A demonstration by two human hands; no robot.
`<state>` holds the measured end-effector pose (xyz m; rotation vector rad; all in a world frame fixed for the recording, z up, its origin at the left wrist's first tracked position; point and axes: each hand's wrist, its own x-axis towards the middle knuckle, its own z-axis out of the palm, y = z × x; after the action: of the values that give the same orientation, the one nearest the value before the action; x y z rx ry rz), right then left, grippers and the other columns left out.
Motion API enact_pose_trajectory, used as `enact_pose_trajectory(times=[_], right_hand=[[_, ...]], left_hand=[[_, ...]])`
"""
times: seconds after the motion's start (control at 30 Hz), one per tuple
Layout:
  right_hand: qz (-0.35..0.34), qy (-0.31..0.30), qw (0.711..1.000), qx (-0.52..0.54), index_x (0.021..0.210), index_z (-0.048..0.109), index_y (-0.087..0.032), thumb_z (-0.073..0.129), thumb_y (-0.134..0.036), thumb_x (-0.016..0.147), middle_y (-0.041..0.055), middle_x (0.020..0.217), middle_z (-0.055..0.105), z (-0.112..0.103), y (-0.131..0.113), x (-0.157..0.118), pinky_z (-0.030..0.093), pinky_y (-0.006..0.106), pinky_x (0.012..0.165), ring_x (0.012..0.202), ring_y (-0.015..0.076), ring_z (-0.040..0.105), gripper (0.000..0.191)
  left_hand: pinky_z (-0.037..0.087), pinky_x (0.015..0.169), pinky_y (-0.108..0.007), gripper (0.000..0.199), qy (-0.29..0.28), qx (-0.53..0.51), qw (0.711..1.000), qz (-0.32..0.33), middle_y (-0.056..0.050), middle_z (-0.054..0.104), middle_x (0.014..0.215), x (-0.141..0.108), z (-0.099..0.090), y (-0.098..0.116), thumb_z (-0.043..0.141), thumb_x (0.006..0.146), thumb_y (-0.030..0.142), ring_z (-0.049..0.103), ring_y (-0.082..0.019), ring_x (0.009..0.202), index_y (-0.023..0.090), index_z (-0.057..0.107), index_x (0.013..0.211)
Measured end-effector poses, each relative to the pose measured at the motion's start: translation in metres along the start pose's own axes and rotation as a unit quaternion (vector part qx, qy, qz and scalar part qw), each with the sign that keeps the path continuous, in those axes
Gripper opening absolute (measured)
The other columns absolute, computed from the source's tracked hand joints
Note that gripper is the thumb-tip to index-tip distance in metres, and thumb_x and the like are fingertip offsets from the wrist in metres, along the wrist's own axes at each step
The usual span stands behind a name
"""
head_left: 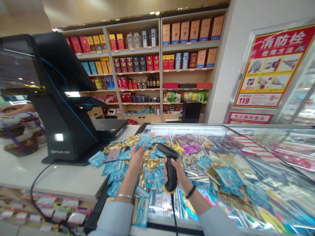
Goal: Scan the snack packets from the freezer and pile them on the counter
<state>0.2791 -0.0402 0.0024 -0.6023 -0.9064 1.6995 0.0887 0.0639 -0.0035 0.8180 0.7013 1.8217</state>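
My right hand (179, 175) is wrapped round the grip of a black and yellow barcode scanner (171, 173), whose head points to the left. Pinched in my left hand (137, 154) is a light blue snack packet (144, 140), held up just left of the scanner's head. Beneath both hands spreads a loose pile of blue packets (115, 167) and gold packets (153, 164). Another heap of blue and brown packets (228, 177) lies on the glass to the right. The scanner's cable (173, 209) hangs down toward the front edge.
A point-of-sale terminal (66, 131) stands on the white counter (73, 178) at left, near jars (22, 134). A glass-topped freezer (265, 150) extends rightward. Behind are shelves of boxes (180, 32) and a red wall sign (275, 68). Part of another person's arm (21, 109) shows at far left.
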Motion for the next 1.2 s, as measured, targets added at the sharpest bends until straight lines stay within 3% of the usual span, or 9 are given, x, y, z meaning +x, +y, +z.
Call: enact_pose_trajectory(times=[0.33, 0.53, 0.67, 0.8, 0.9, 0.97, 1.07, 1.2], right_hand=[[-0.022, -0.019, 1.0, -0.012, 0.076, 0.055, -0.018, 0.069, -0.065, 0.07, -0.0026, 0.053, 0.058, -0.001, 0.005, 0.005, 0.041, 0.021, 0.033, 0.035, 0.0104, 0.051, 0.05], [-0.022, -0.04, 0.999, -0.021, 0.09, 0.051, -0.02, 0.075, -0.059, 0.067, -0.0037, 0.059, 0.062, -0.008, 0.008, 0.007, 0.045, 0.023, 0.038, 0.041, 0.0121, 0.055, 0.051], [-0.03, -0.054, 0.998, -0.028, 0.09, 0.053, -0.02, 0.078, -0.054, 0.066, -0.0044, 0.059, 0.062, -0.009, 0.003, 0.008, 0.046, 0.023, 0.04, 0.043, 0.0119, 0.056, 0.049], [-0.069, -0.033, 0.997, -0.027, 0.092, 0.055, -0.019, 0.077, -0.049, 0.069, -0.0045, 0.06, 0.062, -0.009, -0.012, -0.005, 0.048, 0.024, 0.041, 0.044, 0.0122, 0.057, 0.043], [-0.1, -0.005, 0.994, -0.032, 0.09, 0.055, -0.018, 0.074, -0.048, 0.071, -0.0036, 0.061, 0.063, -0.018, -0.028, -0.03, 0.048, 0.024, 0.04, 0.044, 0.0123, 0.057, 0.04], [-0.117, 0.02, 0.992, -0.046, 0.09, 0.055, -0.019, 0.073, -0.046, 0.072, -0.0037, 0.06, 0.063, -0.031, -0.042, -0.052, 0.047, 0.022, 0.039, 0.043, 0.0121, 0.057, 0.038], [-0.147, 0.072, 0.984, -0.066, 0.084, 0.055, -0.018, 0.072, -0.045, 0.073, -0.0035, 0.058, 0.062, -0.059, -0.064, -0.087, 0.044, 0.022, 0.037, 0.04, 0.0119, 0.055, 0.033], [-0.184, 0.173, 0.965, -0.071, 0.072, 0.055, -0.018, 0.072, -0.044, 0.071, -0.0015, 0.054, 0.06, -0.102, -0.091, -0.13, 0.042, 0.023, 0.035, 0.037, 0.0115, 0.051, 0.031]], left_hand=[[0.056, 0.091, -0.042, 0.043, 0.0, 0.026, 1.0, -0.003, -0.004, 0.072, 0.095, 0.0, 0.001, 0.002, 0.082, 0.061, 0.03, 0.068, -0.019, 0.092, 0.018, 0.063, 0.097], [0.061, 0.077, -0.037, 0.038, 0.118, 0.14, 0.976, -0.121, 0.0, 0.066, 0.078, 0.006, -0.005, 0.001, 0.064, 0.075, 0.013, 0.067, -0.015, 0.073, 0.022, 0.054, 0.111], [0.06, 0.076, -0.037, 0.04, 0.054, 0.245, 0.96, -0.124, -0.002, 0.067, 0.09, 0.009, -0.003, 0.004, 0.056, 0.08, 0.017, 0.069, -0.019, 0.08, 0.025, 0.05, 0.119], [0.06, 0.076, -0.035, 0.055, 0.081, 0.222, 0.964, -0.125, -0.002, 0.064, 0.099, 0.006, 0.006, 0.013, 0.06, 0.075, 0.017, 0.068, -0.017, 0.081, 0.028, 0.042, 0.126], [0.06, 0.074, -0.036, 0.058, 0.096, 0.237, 0.962, -0.096, -0.002, 0.062, 0.097, 0.002, 0.013, 0.022, 0.06, 0.075, 0.017, 0.066, -0.016, 0.079, 0.027, 0.04, 0.129], [0.06, 0.074, -0.037, 0.059, 0.072, 0.242, 0.965, -0.066, -0.001, 0.061, 0.096, -0.002, 0.018, 0.029, 0.059, 0.074, 0.016, 0.065, -0.016, 0.077, 0.027, 0.041, 0.129], [0.06, 0.074, -0.036, 0.06, -0.025, 0.234, 0.97, -0.059, -0.002, 0.061, 0.098, -0.013, 0.033, 0.031, 0.063, 0.069, 0.016, 0.065, -0.016, 0.076, 0.026, 0.048, 0.126], [0.059, 0.074, -0.038, 0.067, -0.196, 0.257, 0.939, -0.113, -0.004, 0.062, 0.107, -0.047, 0.081, 0.008, 0.07, 0.062, 0.018, 0.065, -0.017, 0.079, 0.027, 0.051, 0.126]])
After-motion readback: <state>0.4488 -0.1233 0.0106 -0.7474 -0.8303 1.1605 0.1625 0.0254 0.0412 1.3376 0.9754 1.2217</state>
